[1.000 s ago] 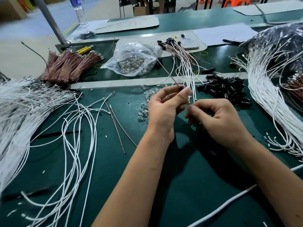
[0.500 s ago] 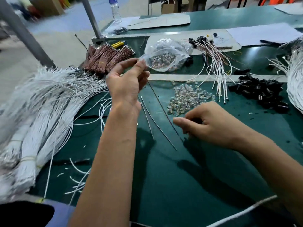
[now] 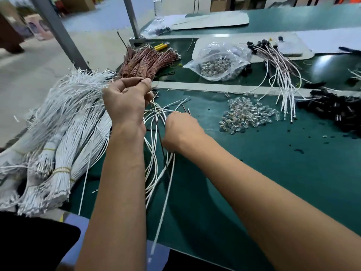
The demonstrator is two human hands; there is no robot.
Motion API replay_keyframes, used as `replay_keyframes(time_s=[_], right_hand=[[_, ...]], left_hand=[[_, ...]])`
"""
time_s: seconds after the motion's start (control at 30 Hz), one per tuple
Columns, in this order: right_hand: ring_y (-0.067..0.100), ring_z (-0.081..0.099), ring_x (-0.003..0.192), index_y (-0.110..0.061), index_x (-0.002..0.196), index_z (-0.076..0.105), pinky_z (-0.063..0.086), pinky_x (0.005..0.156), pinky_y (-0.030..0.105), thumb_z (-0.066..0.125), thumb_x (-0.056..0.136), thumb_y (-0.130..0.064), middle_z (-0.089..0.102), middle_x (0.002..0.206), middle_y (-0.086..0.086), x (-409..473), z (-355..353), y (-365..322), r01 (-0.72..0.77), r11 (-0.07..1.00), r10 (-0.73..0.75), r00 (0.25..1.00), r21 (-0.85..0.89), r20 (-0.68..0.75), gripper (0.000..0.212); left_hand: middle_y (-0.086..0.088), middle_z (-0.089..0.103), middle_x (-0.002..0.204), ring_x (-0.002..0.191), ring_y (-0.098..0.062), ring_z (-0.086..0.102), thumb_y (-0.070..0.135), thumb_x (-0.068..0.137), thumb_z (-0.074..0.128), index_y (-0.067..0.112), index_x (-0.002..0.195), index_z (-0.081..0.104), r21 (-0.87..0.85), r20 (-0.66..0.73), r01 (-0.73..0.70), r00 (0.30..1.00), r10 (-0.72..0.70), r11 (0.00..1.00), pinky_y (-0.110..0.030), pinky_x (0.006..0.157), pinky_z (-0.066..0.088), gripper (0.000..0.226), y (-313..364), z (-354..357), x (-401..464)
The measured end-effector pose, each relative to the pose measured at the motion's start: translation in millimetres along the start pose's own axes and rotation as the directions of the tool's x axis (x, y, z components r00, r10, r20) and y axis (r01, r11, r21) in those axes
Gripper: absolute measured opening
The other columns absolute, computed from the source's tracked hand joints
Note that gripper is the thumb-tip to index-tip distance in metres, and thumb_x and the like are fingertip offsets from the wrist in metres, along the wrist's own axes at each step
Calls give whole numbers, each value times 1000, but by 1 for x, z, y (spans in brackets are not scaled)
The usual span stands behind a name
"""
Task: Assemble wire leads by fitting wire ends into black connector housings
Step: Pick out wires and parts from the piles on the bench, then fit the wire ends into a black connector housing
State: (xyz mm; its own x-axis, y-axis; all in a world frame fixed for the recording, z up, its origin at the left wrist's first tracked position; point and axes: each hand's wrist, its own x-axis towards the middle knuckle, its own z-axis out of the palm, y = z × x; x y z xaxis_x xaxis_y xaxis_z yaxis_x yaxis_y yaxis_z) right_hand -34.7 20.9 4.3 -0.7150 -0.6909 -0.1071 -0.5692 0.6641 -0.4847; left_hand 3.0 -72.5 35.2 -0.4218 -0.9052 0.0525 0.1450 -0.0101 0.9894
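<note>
Even, soft light from above – picture sharp in the middle, blurred at the edges.
The green table [image 3: 273, 173] shows a pale glare patch at far right and soft arm shadows below the forearms; the white wire bundles [image 3: 58, 133] at left are smeared, and the wide lens bends the far background.

Factory assembly workshop indicated. Long green table [image 3: 273, 173] covered with bundled white wires [image 3: 64, 145], brown wire bundles [image 3: 145, 60], heap of black connector housings [image 3: 336, 111], pile of small clear bulbs [image 3: 247, 117], bagged parts [image 3: 216, 62]. Concrete floor [image 3: 29, 75] and cardboard boxes [image 3: 217, 4] seen behind.
</note>
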Motion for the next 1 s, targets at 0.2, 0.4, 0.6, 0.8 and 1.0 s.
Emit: replay_keyframes(time_s=[0.2,0.4,0.6,0.8,1.0], right_hand=[[32,52,83,-16,66,42,45,72,32,66,89,-15,44,73,5,4,0,16,-84,991,84,996,-101,-9,34],[17,52,45,-9,69,50,33,42,20,57,103,-31,59,55,4,8,-29,28,-70,979,51,994,189,100,41],[18,43,45,-4,79,60,31,43,22,51,104,-17,62,58,5,-21,-88,79,15,941,-67,987,338,143,30],[6,37,36,-15,89,53,28,32,17,44,112,-18,56,52,-4,-60,-126,167,70,686,161,956,725,-245,25],[4,44,37,-14,97,50,32,36,18,43,112,-16,58,59,0,-60,-124,233,145,668,450,702,730,-552,16]], left_hand=[[-16,73,84,54,-13,63,0,84,78,7,87,70,-27,30,33,999,-33,999,-20,50,47,10,-7,4,-5],[-17,74,85,52,-12,63,1,85,77,11,81,69,-19,49,39,998,-38,999,-20,49,47,13,-8,12,-10],[-18,76,93,60,-14,66,4,84,79,11,85,71,-50,78,51,996,-47,997,-19,53,49,11,-6,27,-12],[-12,76,86,59,-11,66,6,84,81,8,94,71,-12,326,95,942,-86,995,-20,57,51,14,-17,76,-44],[-16,70,76,49,-11,63,-3,82,80,-1,97,69,234,843,144,463,-275,961,-16,50,49,18,-45,152,-123]])
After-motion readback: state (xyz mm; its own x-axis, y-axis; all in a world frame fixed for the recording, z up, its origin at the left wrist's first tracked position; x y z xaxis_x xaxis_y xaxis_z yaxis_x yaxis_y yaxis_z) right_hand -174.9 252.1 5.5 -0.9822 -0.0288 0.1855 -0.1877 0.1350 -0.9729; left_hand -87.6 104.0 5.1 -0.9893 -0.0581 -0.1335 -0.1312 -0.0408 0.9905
